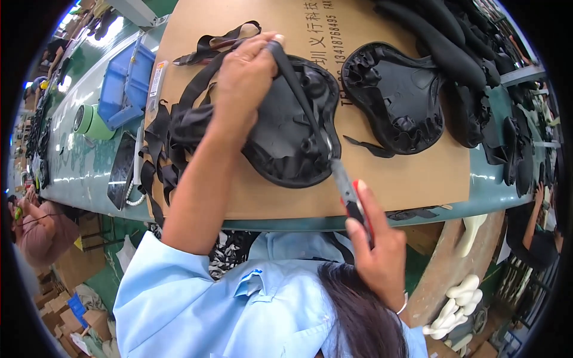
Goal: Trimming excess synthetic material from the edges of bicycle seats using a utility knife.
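A black bicycle saddle (285,128) lies upside down on a brown cardboard sheet (412,179). My left hand (246,74) rests on the saddle and pinches a black strap (296,83) that runs diagonally across it. My right hand (376,247) grips red-handled pliers (353,200), whose metal jaws (330,154) bite the strap's lower end at the saddle's rim. A second upturned black saddle (397,98) lies to the right, untouched.
Loose black straps (161,158) pile at the cardboard's left edge. A blue bin (124,83), a green tape roll (89,122) and a dark phone (121,170) sit on the green bench. More black saddles (471,53) stack at right. Another person (36,230) sits at far left.
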